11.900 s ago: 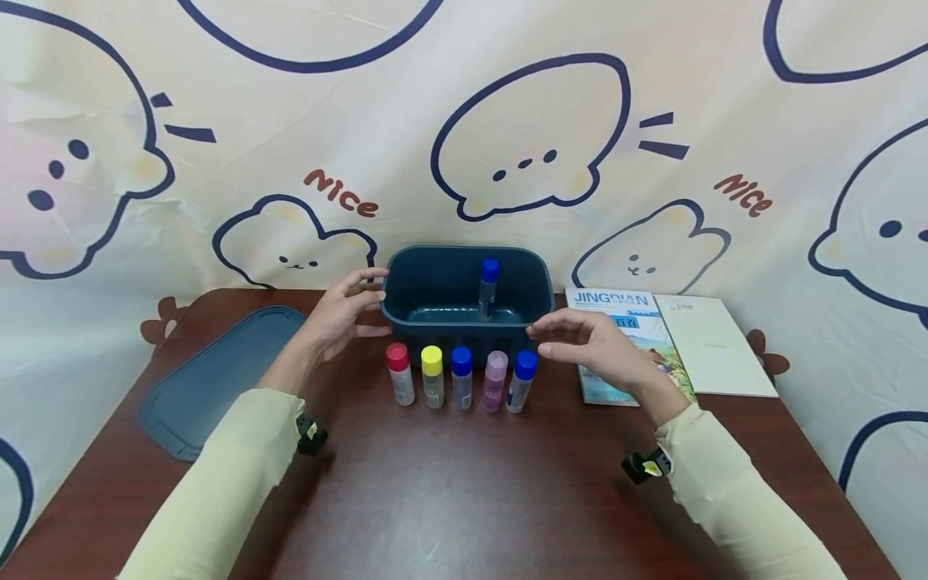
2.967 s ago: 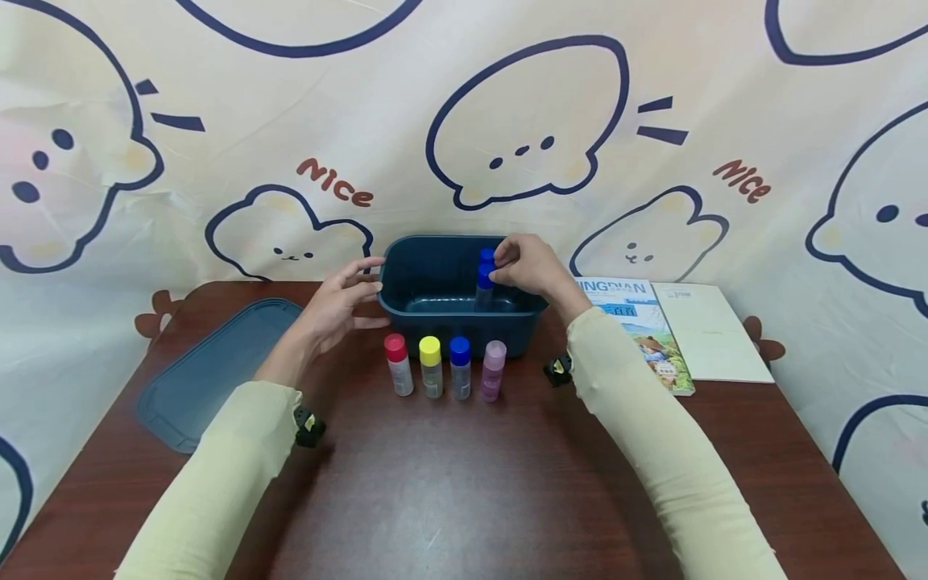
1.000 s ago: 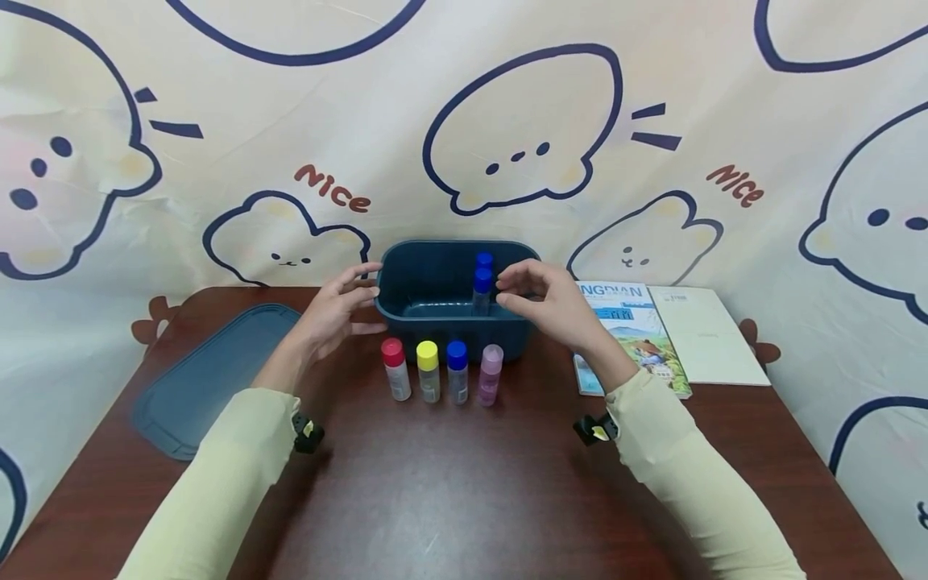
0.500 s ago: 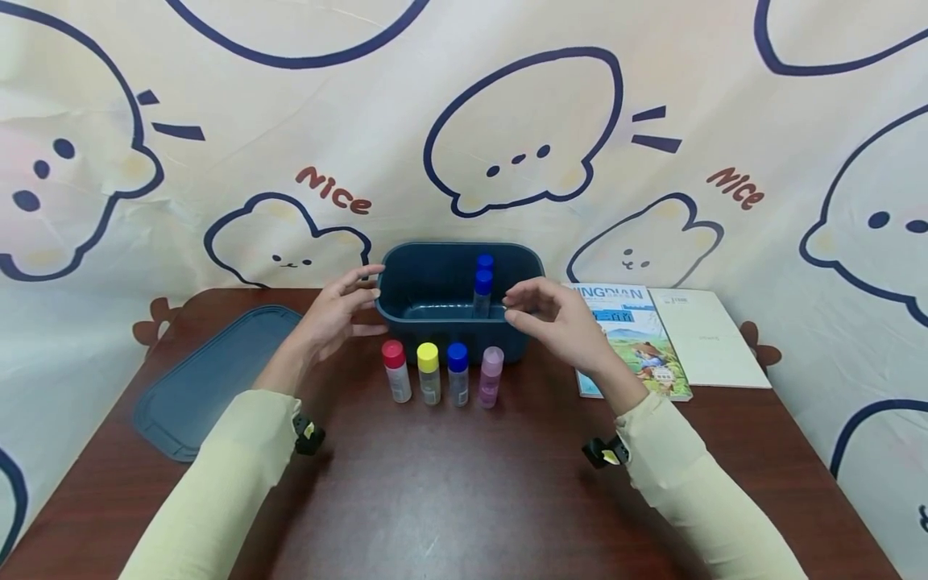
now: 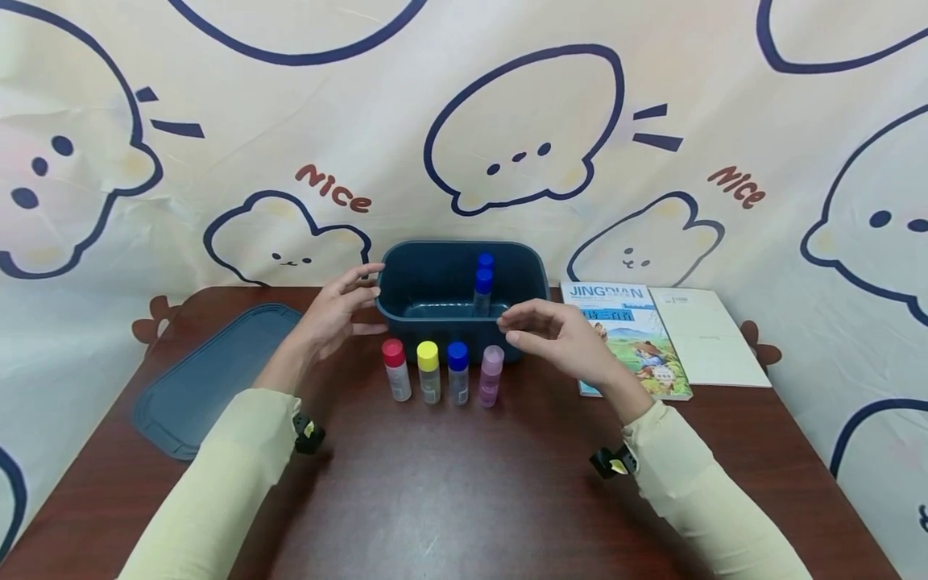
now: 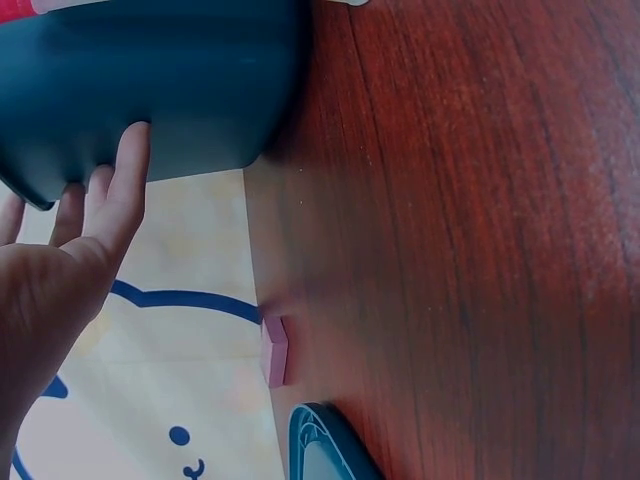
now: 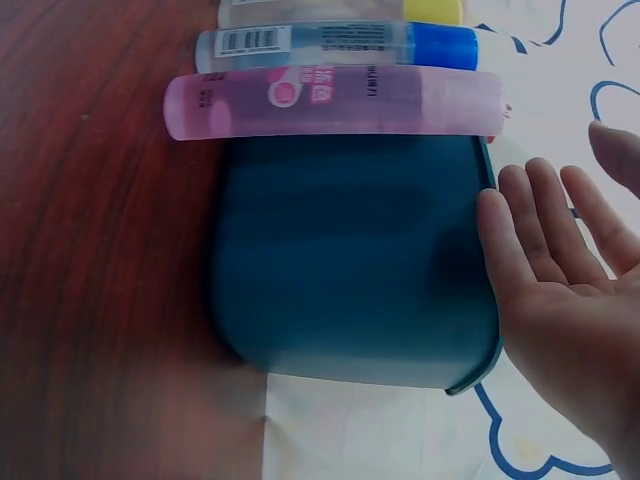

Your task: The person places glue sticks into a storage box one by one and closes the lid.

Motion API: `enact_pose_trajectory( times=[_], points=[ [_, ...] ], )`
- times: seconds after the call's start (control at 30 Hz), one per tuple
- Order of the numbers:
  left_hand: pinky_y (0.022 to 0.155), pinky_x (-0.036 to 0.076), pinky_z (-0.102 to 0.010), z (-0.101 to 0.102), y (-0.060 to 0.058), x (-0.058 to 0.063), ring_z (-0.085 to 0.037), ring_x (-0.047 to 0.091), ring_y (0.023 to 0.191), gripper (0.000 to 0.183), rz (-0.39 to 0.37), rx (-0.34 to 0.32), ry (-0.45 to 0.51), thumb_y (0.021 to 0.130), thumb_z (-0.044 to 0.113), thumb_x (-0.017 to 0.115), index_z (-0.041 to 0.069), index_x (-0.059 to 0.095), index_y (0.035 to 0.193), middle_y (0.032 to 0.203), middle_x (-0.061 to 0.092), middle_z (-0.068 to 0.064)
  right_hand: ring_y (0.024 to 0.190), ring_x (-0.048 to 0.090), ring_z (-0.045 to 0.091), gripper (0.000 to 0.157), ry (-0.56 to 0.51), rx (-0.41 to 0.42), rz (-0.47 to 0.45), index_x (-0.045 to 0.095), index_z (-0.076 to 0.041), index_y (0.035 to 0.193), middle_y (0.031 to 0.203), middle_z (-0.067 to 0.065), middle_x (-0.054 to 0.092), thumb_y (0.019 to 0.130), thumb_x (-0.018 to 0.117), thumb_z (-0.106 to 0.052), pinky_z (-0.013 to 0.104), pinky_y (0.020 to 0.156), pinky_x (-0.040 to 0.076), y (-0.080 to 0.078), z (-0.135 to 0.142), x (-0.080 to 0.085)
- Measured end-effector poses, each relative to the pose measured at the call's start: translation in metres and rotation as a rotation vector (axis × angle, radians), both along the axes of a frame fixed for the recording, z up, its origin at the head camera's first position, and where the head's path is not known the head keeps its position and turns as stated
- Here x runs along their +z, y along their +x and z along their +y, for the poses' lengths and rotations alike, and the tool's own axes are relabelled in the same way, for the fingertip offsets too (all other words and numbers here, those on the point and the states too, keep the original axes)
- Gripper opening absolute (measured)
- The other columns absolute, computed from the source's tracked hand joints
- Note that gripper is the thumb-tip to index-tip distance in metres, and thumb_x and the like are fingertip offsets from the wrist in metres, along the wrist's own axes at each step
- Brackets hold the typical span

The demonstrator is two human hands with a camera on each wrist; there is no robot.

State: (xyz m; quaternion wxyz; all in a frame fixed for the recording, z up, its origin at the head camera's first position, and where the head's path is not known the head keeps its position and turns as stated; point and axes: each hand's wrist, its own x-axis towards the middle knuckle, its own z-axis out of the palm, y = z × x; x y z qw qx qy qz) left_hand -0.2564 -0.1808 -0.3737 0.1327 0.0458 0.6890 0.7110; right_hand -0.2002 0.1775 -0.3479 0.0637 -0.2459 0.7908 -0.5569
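Note:
A dark blue plastic bin (image 5: 464, 330) stands at the back of the table. Inside it, two blue-capped glue sticks (image 5: 482, 300) stand upright, one behind the other. In front is a row of upright glue sticks: a red-capped one (image 5: 398, 377), a yellow-capped one (image 5: 430, 379), a blue-capped one (image 5: 458, 379) and a pink one (image 5: 490, 377). My left hand (image 5: 329, 318) touches the bin's left end with its fingertips, as the left wrist view shows. Near the bin's front right rim hovers my right hand (image 5: 561, 338), fingers loosely bent and holding nothing, just right of the pink stick.
A flat blue-grey lid (image 5: 217, 379) lies on the table's left. On the right lie a colourful book (image 5: 641, 346) and a pale booklet (image 5: 710, 338). A patterned cloth wall (image 5: 522, 137) rises right behind the bin.
Three seconds ago my right hand pinched a second blue-capped glue stick inside the bin; it has let go and drawn back rightward and toward me. The left hand stays put.

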Motion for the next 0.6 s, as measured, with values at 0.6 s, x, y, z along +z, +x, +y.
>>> enact_pose_trajectory(
  times=[0.6],
  points=[
    [0.093, 0.055, -0.052, -0.001, -0.001, -0.001, -0.041, 0.041, 0.137, 0.053, 0.003, 0.0, -0.009, 0.107, 0.022, 0.051, 0.021, 0.036, 0.157, 0.158, 0.029, -0.012, 0.119, 0.063, 0.025, 0.041, 0.063, 0.071, -0.134, 0.065, -0.011, 0.13, 0.131, 0.011, 0.064, 0.092, 0.077, -0.017, 0.045, 0.104, 0.05, 0.001, 0.0, -0.014]
  ],
)
